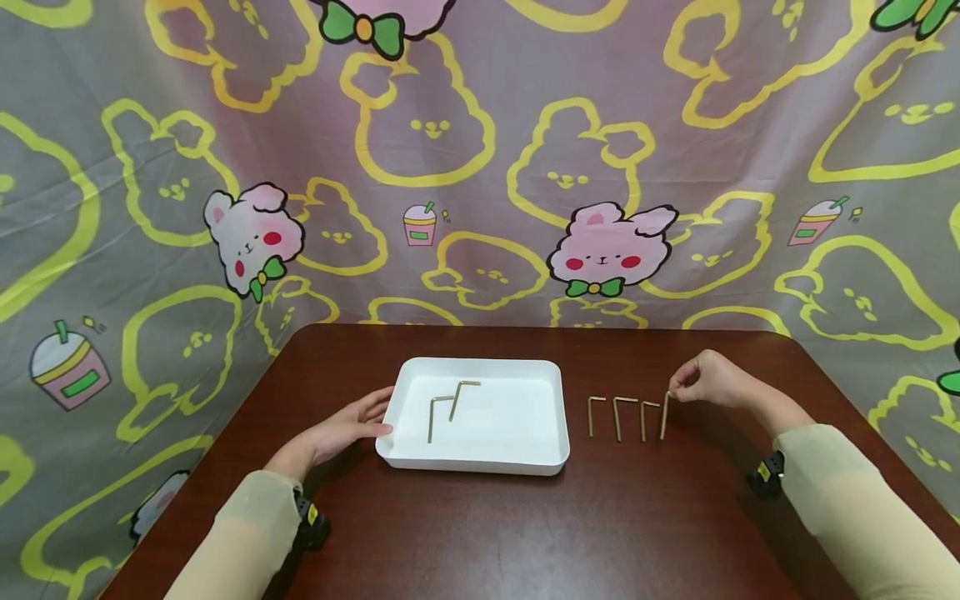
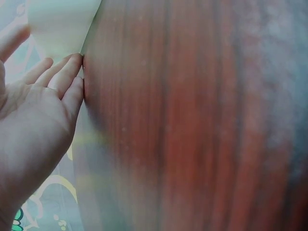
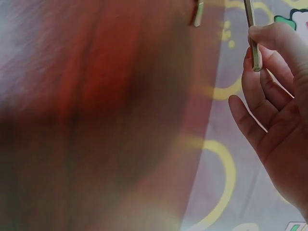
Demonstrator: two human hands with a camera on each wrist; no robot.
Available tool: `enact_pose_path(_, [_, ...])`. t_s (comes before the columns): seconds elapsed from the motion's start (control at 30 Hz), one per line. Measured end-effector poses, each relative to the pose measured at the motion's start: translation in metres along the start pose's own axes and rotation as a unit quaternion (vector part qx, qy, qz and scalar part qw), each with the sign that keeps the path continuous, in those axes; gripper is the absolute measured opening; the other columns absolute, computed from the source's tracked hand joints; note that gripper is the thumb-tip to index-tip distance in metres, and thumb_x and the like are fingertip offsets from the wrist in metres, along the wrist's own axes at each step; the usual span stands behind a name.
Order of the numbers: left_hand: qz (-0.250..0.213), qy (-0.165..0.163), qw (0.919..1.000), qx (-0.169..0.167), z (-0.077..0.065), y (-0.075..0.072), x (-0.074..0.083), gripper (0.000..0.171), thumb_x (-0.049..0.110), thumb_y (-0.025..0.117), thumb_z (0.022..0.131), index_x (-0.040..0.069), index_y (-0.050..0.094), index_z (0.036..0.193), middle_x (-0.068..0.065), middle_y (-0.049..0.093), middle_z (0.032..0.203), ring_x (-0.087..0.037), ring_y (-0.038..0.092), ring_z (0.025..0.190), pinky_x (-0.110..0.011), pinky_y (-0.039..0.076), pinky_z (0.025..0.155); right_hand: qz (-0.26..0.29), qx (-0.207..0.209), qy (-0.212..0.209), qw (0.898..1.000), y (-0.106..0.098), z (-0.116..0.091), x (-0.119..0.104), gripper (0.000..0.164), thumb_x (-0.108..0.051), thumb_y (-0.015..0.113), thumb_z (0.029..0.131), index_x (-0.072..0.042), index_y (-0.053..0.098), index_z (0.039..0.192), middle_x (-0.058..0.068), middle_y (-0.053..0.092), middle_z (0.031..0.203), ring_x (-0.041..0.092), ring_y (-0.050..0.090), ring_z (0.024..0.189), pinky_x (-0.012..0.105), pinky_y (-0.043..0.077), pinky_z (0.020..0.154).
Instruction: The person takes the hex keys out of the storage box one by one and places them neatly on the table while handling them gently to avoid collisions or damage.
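Observation:
My right hand [image 1: 708, 381] pinches a brass-coloured, L-shaped hex key [image 1: 664, 419] between thumb and fingertips. Its hexagonal end shows in the right wrist view, where the hand [image 3: 281, 110] has its other fingers loosely bent. Three similar hex keys stay in a row to its left, the nearest hex key [image 1: 643, 423] close beside the held one. At the left end of a white tray [image 1: 510, 467], my left hand [image 1: 341, 427] touches the side with fingers fairly straight. Inside lie two hex keys, one hex key [image 1: 431, 421] left of the other hex key [image 1: 454, 400].
The dark brown wooden table [image 1: 480, 533] has rounded far corners. Behind it and at the sides hangs a patterned cloth [image 1: 487, 200] with cartoon animals. A small black device [image 1: 767, 475] is strapped at the right wrist, and another device [image 1: 312, 525] at the left.

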State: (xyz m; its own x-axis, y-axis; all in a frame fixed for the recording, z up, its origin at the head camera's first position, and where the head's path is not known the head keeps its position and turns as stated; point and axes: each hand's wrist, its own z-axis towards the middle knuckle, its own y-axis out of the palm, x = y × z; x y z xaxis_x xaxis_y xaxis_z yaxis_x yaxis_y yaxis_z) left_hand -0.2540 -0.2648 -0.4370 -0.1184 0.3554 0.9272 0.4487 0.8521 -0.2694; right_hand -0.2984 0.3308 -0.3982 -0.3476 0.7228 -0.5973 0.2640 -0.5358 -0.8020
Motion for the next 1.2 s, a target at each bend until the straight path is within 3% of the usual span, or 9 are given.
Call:
enact_pose_path(0.37, [-0.003,-0.006,1.0000,0.006,0.000,0.002,-0.001,0.080,0.016,0.066,0.093,0.005,0.016,0.155,-0.021,0.020,0.157,-0.036,0.017,0.144,-0.054,0.017,0.113,0.024,-0.008,-0.018,1.000,0.015,-0.006,0.022,0.005,-0.004,0.075,0.082,-0.003,0.073,0.078,-0.001,0.064,0.073,0.009,0.051,0.063,0.024,0.042,0.057])
enact_pose_path(0.77, [0.001,-0.009,0.9999,0.013,-0.001,0.002,0.001,0.080,0.016,0.066,0.093,0.004,0.016,0.155,-0.023,0.020,0.157,-0.037,0.018,0.144,-0.055,0.017,0.112,0.010,-0.013,-0.036,0.999,0.022,0.000,0.033,0.006,-0.005,0.076,0.081,-0.005,0.074,0.076,-0.002,0.068,0.074,0.006,0.051,0.064,0.024,0.044,0.058])
enact_pose_path(1.03, [0.000,-0.008,0.9999,0.012,0.000,0.001,0.000,0.080,0.017,0.066,0.093,0.004,0.016,0.155,-0.023,0.020,0.157,-0.037,0.018,0.144,-0.055,0.018,0.112,0.004,-0.002,-0.005,1.000,0.022,0.004,0.036,0.005,-0.011,0.077,0.082,-0.008,0.075,0.079,-0.003,0.067,0.073,0.008,0.050,0.063,0.025,0.041,0.056])
enact_pose_path(1.2, [0.003,-0.008,0.9999,0.010,0.000,0.002,0.001,0.080,0.018,0.066,0.093,0.005,0.017,0.155,-0.022,0.021,0.157,-0.037,0.018,0.144,-0.055,0.018,0.112,0.009,0.006,-0.012,1.000,0.023,0.004,0.037,0.005,-0.011,0.078,0.082,-0.007,0.076,0.079,-0.003,0.069,0.075,0.007,0.052,0.065,0.025,0.043,0.058])
